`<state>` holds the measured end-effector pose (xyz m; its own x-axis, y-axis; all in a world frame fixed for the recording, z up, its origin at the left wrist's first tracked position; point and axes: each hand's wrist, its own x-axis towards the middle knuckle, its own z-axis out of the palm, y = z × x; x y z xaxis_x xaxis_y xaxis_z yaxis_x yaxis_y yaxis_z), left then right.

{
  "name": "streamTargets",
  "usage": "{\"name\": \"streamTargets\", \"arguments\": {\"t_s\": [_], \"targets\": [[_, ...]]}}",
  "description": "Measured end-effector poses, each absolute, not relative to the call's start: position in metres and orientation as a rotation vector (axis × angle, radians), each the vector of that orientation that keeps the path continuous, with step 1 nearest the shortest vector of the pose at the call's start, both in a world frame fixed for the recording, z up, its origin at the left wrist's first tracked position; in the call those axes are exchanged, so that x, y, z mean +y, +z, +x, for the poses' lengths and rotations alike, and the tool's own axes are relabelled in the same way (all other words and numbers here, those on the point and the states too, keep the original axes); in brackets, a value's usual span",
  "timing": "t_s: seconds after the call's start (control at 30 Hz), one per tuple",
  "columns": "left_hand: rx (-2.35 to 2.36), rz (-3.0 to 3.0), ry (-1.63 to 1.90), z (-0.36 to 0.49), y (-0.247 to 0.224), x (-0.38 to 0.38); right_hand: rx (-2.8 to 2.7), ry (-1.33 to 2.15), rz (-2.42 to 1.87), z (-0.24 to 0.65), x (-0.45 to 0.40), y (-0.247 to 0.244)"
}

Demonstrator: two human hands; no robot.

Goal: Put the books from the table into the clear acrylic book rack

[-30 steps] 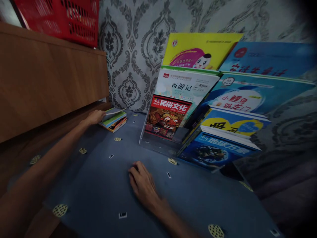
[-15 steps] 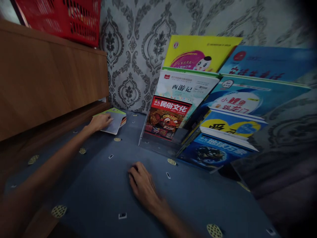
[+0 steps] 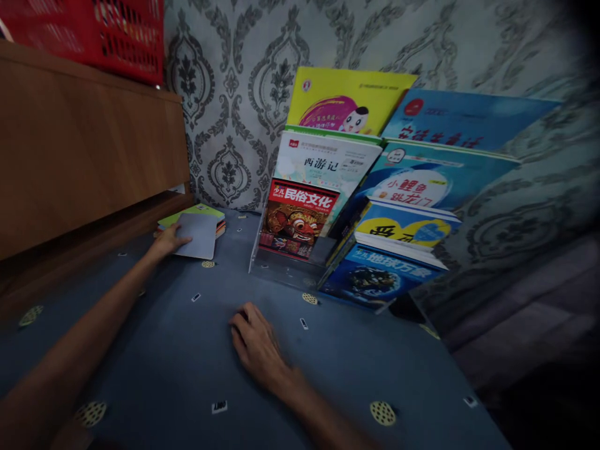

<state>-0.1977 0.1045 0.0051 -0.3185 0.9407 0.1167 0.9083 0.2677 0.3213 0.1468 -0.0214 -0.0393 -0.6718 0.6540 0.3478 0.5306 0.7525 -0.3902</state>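
Observation:
My left hand reaches to the back left of the cloth-covered surface. Its thumb lies across a pale grey, square-cornered book, gripping it by the left edge. This book lies over a small stack of books with a green cover on top. My right hand rests on the blue-grey cloth with fingers curled in, and nothing shows in it. Beyond it stands a clear tiered rack of upright books, among them a red-and-black book and a blue book with a globe.
A wooden cabinet borders the left side, with a red plastic basket on top. Patterned wallpaper rises behind the rack. Purplish fabric hangs at the right edge.
My left hand has slid from lying over the pale book to its left edge, thumb on top. The view has shifted rightward. My right hand keeps its curled pose on the cloth.

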Motion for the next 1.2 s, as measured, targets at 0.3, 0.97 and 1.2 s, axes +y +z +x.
{"name": "streamTargets", "arguments": {"t_s": [0.3, 0.97, 1.2], "targets": [[1.982, 1.255, 0.799, -0.176, 0.003, 0.05, -2.458, 0.363, -0.862, 0.147, -0.019, -0.04], [1.115, 0.984, 0.514, -0.068, -0.003, -0.059, -2.63, 0.268, -0.786, 0.16, -0.013, -0.042], [1.616, 1.907, 0.668, -0.087, -0.012, -0.014, -2.669, 0.384, -0.674, 0.195, 0.001, -0.042]]}}
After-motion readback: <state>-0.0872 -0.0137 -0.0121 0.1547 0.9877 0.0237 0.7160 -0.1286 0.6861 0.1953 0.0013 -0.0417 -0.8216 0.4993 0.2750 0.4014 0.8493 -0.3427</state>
